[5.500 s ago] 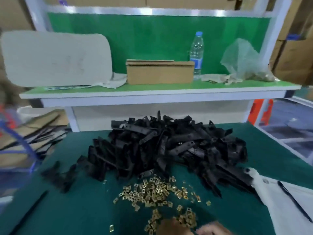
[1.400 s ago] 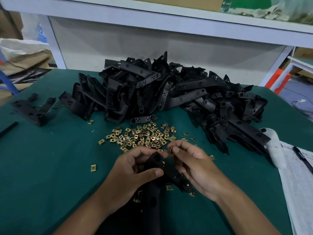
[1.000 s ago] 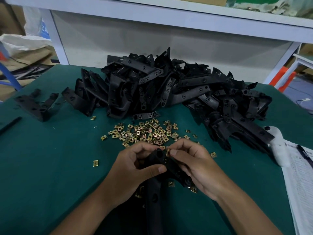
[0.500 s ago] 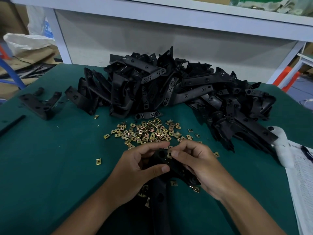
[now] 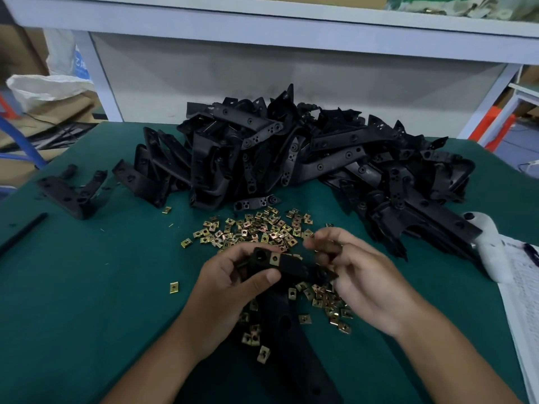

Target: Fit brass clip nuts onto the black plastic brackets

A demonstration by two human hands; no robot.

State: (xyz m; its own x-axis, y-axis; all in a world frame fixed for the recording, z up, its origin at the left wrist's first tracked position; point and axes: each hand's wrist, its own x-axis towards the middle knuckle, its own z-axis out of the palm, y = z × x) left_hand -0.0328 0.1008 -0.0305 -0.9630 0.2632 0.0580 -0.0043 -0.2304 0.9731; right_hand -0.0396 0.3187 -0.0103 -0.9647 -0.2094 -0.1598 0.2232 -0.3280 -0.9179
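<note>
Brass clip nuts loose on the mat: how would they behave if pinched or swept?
The brass clip nuts lie flat and square, so rolling seems unlikely. Small, thin and probably light, they would likely scatter when swept across the green mat. Pinching one alone probably needs fingertips.

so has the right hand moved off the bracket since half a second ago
Yes. The right hand has pulled right, away from the clip nut on the held bracket.

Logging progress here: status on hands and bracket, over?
Left hand grips bracket, one clip nut seated. Right hand blurred, grip unclear. Loose nuts underneath, nothing blocking.
</note>
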